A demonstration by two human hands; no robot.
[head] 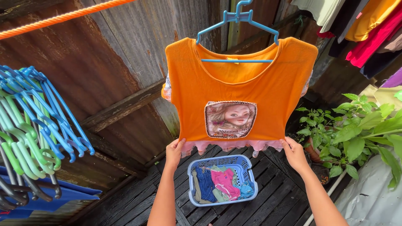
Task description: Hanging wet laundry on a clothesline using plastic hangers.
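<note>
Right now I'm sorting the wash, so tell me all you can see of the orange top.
The orange top is a sleeveless knit with a wide neck, a square picture patch on the front and a pale pink frill at the hem. It hangs spread flat on a blue hanger. The left hand and right hand grip its lower corners.

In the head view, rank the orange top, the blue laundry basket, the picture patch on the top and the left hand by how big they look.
1. Orange top
2. Basket, though it sits farther down, so its true size is unsure
3. Patch
4. Left hand
</note>
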